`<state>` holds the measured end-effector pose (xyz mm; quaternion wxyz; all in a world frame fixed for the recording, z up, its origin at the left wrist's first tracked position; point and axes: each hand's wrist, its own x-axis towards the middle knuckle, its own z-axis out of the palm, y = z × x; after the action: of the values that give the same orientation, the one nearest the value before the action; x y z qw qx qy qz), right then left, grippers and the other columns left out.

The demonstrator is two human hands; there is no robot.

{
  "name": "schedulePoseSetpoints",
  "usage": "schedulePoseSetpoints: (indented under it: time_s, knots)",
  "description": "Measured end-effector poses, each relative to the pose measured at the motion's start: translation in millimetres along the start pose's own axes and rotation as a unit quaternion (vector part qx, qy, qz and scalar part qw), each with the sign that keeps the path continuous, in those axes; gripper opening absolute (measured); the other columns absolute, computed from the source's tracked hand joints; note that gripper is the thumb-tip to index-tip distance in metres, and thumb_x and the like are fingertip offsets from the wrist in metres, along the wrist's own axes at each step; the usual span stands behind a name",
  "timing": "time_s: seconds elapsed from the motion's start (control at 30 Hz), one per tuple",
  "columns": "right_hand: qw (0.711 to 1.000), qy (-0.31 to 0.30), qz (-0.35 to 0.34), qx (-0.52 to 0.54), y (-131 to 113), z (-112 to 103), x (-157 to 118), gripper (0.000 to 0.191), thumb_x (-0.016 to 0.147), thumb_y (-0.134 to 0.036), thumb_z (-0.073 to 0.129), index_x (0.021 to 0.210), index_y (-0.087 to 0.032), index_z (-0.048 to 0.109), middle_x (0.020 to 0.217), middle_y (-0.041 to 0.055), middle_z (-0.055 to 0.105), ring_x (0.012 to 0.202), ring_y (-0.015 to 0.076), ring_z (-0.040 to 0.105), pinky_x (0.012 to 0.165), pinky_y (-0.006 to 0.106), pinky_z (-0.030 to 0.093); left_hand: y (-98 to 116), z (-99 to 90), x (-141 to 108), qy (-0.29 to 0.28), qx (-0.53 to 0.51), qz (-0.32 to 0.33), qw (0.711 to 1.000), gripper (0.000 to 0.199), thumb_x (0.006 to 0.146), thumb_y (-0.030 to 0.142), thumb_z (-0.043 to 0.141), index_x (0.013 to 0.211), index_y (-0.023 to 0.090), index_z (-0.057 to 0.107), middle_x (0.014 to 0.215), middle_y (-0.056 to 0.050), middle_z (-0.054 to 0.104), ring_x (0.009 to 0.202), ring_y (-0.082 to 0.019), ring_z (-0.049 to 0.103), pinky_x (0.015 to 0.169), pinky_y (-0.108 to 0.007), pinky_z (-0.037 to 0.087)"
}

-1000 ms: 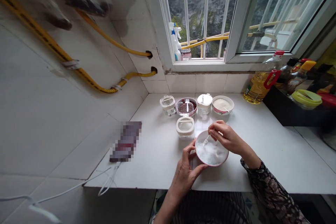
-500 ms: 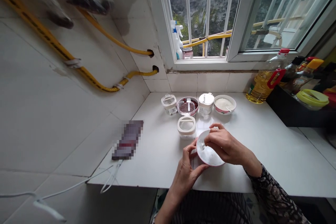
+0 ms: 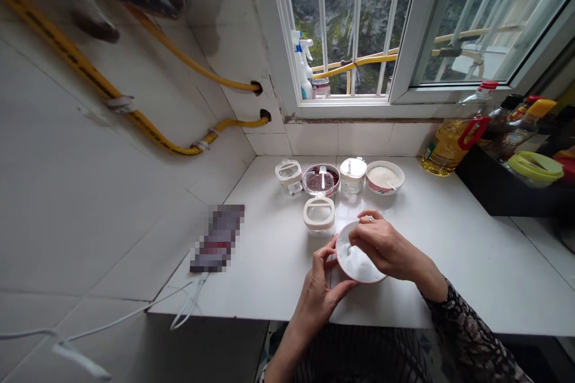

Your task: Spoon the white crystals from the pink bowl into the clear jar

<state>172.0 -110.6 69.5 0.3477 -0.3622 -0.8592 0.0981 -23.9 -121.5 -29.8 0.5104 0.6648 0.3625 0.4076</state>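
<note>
A bowl (image 3: 383,276) of white powder or grains (image 3: 366,269) rests on the counter near its front edge. My left hand (image 3: 320,287) grips the bowl's left side, thumb at the near rim and fingers along the far left. Over the bowl, my right hand (image 3: 381,245) is closed on a small white spoon (image 3: 348,248), whose end dips into the white contents; most of it is hidden by the fingers. Just behind the bowl stands a clear container (image 3: 319,224) with its lid raised and a white spoon (image 3: 322,178) lying on that lid.
Along the back are a lidded container (image 3: 288,176), a bowl of dark red pieces (image 3: 335,175), another container (image 3: 353,175) and a flowered bowl of pale grains (image 3: 385,177). An oil bottle (image 3: 449,143) stands right, beside a black rack (image 3: 480,182). A blurred dark object (image 3: 219,239) and cable (image 3: 179,317) lie left.
My right hand has shifted very slightly with the spoon inside the bowl. The left hand keeps its grip on the bowl, and the view has tilted a little.
</note>
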Motion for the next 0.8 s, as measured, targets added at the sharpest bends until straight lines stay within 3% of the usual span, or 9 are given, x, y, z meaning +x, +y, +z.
schedulePoseSetpoints:
  time_s: [0.3, 0.5, 0.8]
  knots:
    - [1.000, 0.012, -0.001, -0.012, 4.5, 15.8, -1.5, 0.020, 0.098, -0.011, 0.041, 0.088, -0.022, 0.053, 0.077, 0.0005, 0.068, 0.069, 0.0155, 0.058, 0.094, 0.039, 0.045, 0.8, -0.9, 0.0, 0.005, 0.002, -0.006, 1.000, 0.048, 0.082, 0.038, 0.077, 0.115, 0.024, 0.045, 0.151, -0.016, 0.051, 0.123, -0.029, 0.067, 0.103, -0.045, 0.055]
    - [0.999, 0.045, 0.007, -0.015, 2.3, 6.2, -0.6, 0.018, 0.099, -0.012, 0.042, 0.090, -0.021, 0.054, 0.074, -0.0006, 0.066, 0.066, 0.0148, 0.059, 0.097, 0.039, 0.042, -0.4, 0.1, 0.3, 0.004, -0.005, 0.003, 1.000, 0.047, 0.082, 0.034, 0.077, 0.114, 0.025, 0.045, 0.151, -0.017, 0.051, 0.124, -0.029, 0.067, 0.104, -0.045, 0.054]
    - [0.999, 0.024, 0.007, -0.029, 5.7, 15.3, -1.0, 0.019, 0.098, -0.010, 0.041, 0.089, -0.021, 0.053, 0.075, 0.0001, 0.067, 0.066, 0.0151, 0.059, 0.097, 0.040, 0.044, 2.2, -0.7, 0.2, 0.005, -0.011, -0.020, 1.000, 0.046, 0.081, 0.030, 0.077, 0.114, 0.024, 0.045, 0.152, -0.017, 0.050, 0.125, -0.029, 0.066, 0.107, -0.047, 0.051]
